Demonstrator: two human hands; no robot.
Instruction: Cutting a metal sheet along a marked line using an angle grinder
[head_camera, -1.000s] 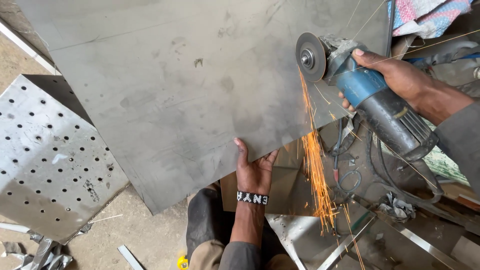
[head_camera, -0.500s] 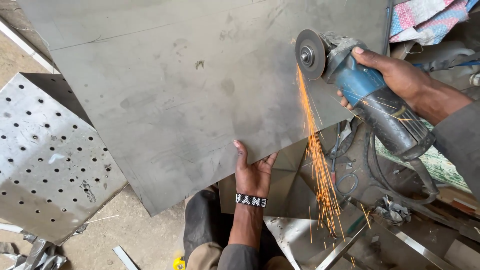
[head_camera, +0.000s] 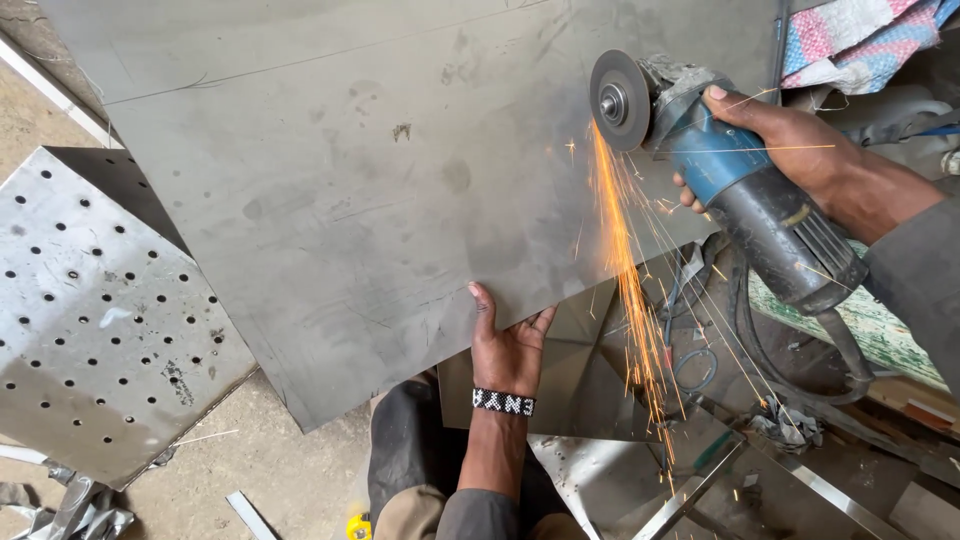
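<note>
Grinder (head_camera: 740, 195), gripped in right hand (head_camera: 800, 150), has cut farther up the steel sheet (head_camera: 330, 200); sparks (head_camera: 630, 290) fall near right. Left hand (head_camera: 510, 345) grips sheet's near edge. Cut progressing.

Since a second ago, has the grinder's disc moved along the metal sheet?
No, barely: the disc stays at the same spot near the grey sheet's right edge, with the right hand gripping the grinder.
</note>
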